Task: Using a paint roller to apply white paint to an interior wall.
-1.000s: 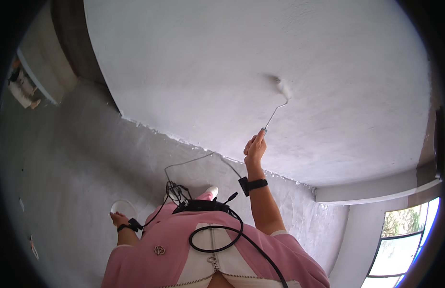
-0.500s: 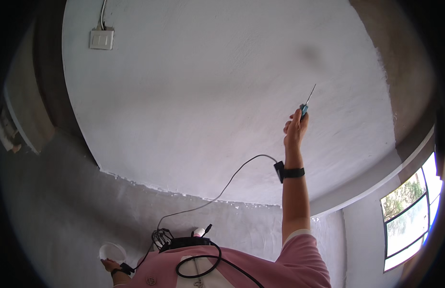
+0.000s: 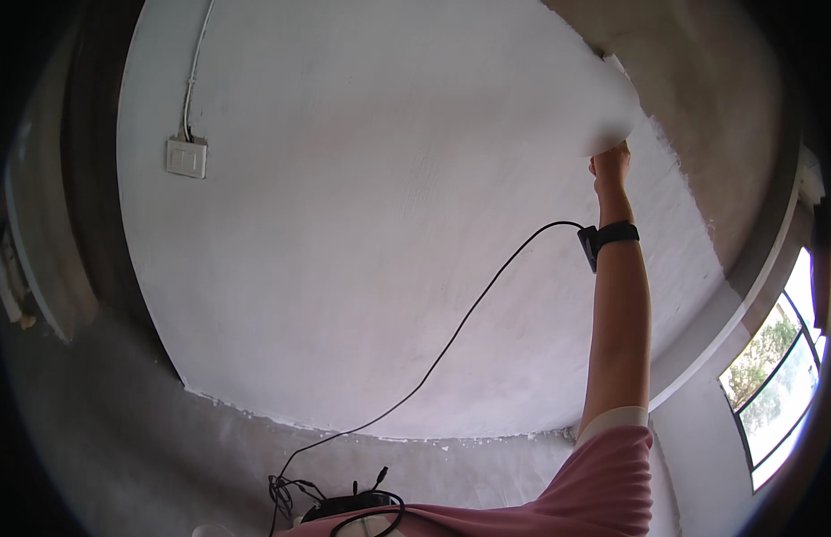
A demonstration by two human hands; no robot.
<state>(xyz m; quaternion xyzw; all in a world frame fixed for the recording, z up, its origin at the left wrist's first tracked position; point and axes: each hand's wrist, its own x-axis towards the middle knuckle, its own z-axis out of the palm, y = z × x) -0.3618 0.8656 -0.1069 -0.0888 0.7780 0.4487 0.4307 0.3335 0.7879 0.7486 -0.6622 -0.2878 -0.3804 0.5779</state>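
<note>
My right arm is stretched up and to the right, and my right hand (image 3: pixel 612 165) is closed near the edge of the white-coated wall (image 3: pixel 389 224). A blurred pale smudge covers the space above the fist and hides the tool there. Half a second earlier that hand held a blue-handled tool with a thin blade seen edge-on, which looks like a putty knife. My left hand is out of the picture. Only the rim of a round white container (image 3: pixel 211 531) shows at the lower edge.
A black wristband device (image 3: pixel 610 238) on my right wrist trails a cable (image 3: pixel 447 352) down to a black pack (image 3: pixel 344 507) at my chest. A wall switch (image 3: pixel 186 157) is at upper left. Brown uncoated surface (image 3: pixel 693 80) borders the white at upper right; a window (image 3: pixel 778 367) stands right.
My right hand has moved up and right toward the coating's edge, and the tool is now hidden. The left hand and most of the white container have dropped out of view. The view has shifted.
</note>
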